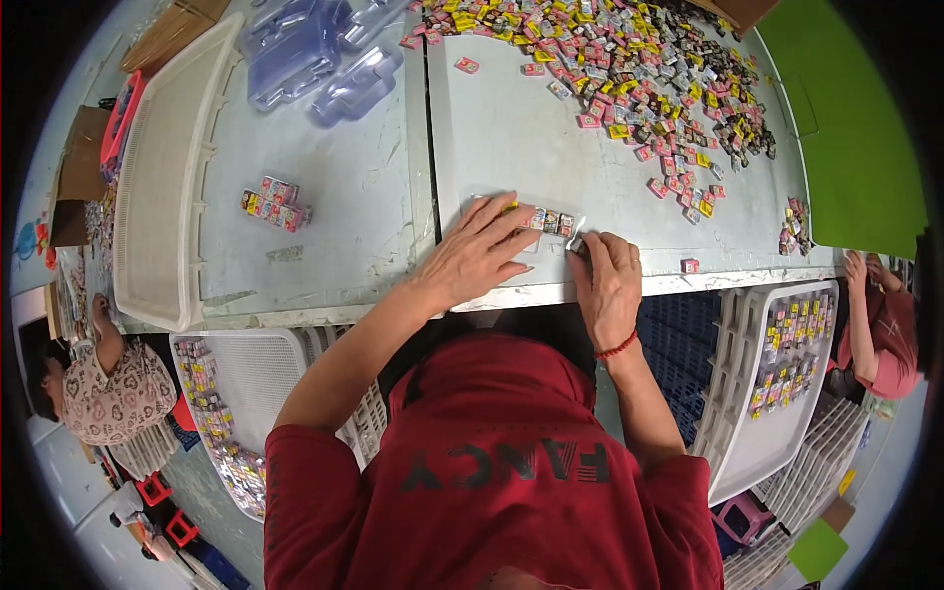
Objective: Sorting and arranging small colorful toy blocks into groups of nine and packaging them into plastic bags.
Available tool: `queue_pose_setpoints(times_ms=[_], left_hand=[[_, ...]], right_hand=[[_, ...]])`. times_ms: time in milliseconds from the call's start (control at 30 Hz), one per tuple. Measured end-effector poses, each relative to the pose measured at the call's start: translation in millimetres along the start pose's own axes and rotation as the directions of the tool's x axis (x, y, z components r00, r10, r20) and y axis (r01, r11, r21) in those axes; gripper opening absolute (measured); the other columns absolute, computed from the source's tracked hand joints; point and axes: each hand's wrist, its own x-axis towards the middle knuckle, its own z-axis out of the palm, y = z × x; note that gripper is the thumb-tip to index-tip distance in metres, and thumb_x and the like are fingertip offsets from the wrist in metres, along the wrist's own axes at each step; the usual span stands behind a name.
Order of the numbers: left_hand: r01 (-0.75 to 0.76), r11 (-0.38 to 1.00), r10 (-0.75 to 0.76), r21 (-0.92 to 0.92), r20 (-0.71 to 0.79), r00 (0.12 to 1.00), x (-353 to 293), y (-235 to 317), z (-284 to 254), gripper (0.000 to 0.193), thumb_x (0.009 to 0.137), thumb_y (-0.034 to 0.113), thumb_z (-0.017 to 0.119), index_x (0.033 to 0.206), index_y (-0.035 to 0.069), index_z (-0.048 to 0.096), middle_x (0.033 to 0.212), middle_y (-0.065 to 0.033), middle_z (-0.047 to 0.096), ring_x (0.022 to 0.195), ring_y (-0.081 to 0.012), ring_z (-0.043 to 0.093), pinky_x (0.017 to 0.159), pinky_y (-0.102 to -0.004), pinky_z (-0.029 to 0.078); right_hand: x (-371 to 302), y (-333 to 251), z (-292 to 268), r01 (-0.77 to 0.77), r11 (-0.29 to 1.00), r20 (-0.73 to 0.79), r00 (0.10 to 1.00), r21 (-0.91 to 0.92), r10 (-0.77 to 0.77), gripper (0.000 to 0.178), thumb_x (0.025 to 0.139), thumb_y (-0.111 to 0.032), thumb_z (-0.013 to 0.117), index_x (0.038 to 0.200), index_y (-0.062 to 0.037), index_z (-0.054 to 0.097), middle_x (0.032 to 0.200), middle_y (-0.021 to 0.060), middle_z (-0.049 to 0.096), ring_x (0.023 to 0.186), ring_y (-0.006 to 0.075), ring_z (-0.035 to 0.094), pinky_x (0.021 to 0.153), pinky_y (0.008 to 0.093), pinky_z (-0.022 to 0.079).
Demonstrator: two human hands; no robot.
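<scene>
A short row of small printed boxes (556, 223) lies in a clear plastic wrapper (578, 226) near the table's front edge. My left hand (467, 251) rests over the row's left part, its fingers stretched out and slightly spread, hiding some of the boxes. At the row's right end, the fingers of my right hand (612, 285) are bent together and pinch the end of the wrapper. The fingertips partly hide that end. A red bracelet circles my right wrist.
Many small pink, yellow and black boxes (629, 98) are heaped across the table's far side. Stacked packs (277, 204) sit left of the table seam, below translucent blue plastic trays (295, 69). White crates (157, 197) stand at left. Co-workers (118, 388) sit at both sides.
</scene>
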Motion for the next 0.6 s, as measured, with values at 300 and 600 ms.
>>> queue_pose_setpoints(times_ms=[300,600], left_hand=[[0.171,0.979,-0.168,0.113,-0.037,0.985,2,4,-2,0.062,0.070,0.028,0.076,0.121,0.004,0.052,0.132,-0.0124,0.043,0.123,-0.0354,0.038,0.101,-0.0474,0.031],[0.261,0.954,-0.248,0.149,-0.097,0.964,2,15,7,0.064,0.066,0.021,0.077,0.122,0.004,0.052,0.132,-0.0139,0.043,0.123,-0.0354,0.039,0.100,-0.0479,0.032]], right_hand=[[8,-16,3,-0.028,0.972,-0.061,0.997,0.232,0.043,0.020,0.073,-0.005,0.075,0.088,-0.0023,0.062,0.081,0.0102,0.064,0.075,0.0251,0.062,0.064,0.0335,0.050],[17,-35,20,0.047,0.997,-0.096,0.995,0.056,-0.041,0.013,0.073,-0.004,0.073,0.082,-0.0042,0.064,0.082,0.0096,0.063,0.077,0.0271,0.060,0.068,0.0362,0.049]])
